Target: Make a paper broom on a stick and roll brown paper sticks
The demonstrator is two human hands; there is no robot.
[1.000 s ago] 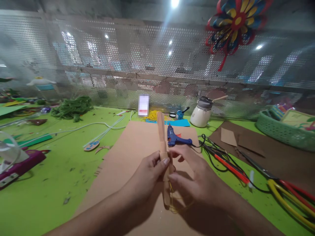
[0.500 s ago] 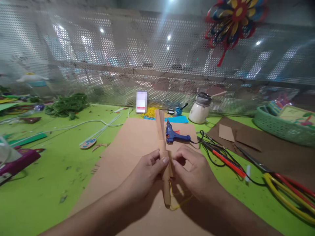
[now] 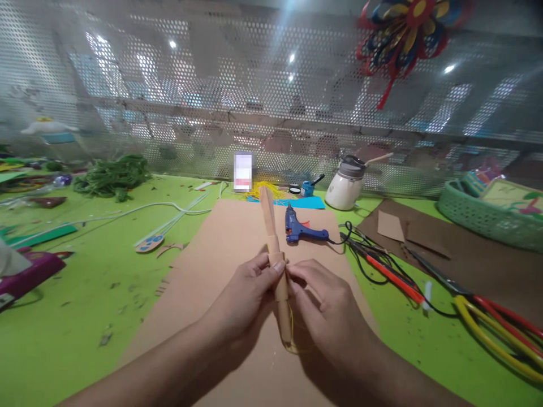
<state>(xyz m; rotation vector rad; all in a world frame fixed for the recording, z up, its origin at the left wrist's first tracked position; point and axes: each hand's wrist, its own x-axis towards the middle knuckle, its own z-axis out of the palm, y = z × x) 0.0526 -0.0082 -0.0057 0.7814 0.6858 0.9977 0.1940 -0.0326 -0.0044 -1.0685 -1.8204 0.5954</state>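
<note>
Bearings are taken from the rolled cardboard piece (image 3: 281,287), which stands tilted, top toward 11 o'clock, above the near half of a brown sheet (image 3: 237,226).

Edges and room, left to right: green tabletop (image 3: 93,305) runs from the purple power strip (image 3: 40,271) at 9 o'clock to the sheet's slanting left edge, with a palette-shaped cut-out (image 3: 150,244) between them. The left hand (image 3: 250,288) has its grip closed on the cardboard piece, thumb across the front. A yellow thread (image 3: 292,333) trails from the piece's lower end. The right hand (image 3: 331,299) holds its grip narrow, fingertips at the piece's right edge; whether they pinch it cannot be told. A blue glue gun (image 3: 306,230) lies on the sheet at 1 o'clock. At 3 o'clock, beyond the sheet's right edge, an orange-red tool (image 3: 394,280) and black cable crowd the tabletop; scissors (image 3: 487,333) lie farther out toward 4 o'clock.

Containers, left to right: a small blue pot (image 3: 306,189) with a black-handled item leaning from it, and a white jug (image 3: 344,191) with a dark lid and a stick across its top, both at 1 o'clock, contents hidden; a green basket (image 3: 479,215) between 2 and 3 o'clock, holding a pale patterned board (image 3: 515,198).

Writing: the lit screen (image 3: 243,171) at 11 o'clock is pixelated and unreadable.
</note>
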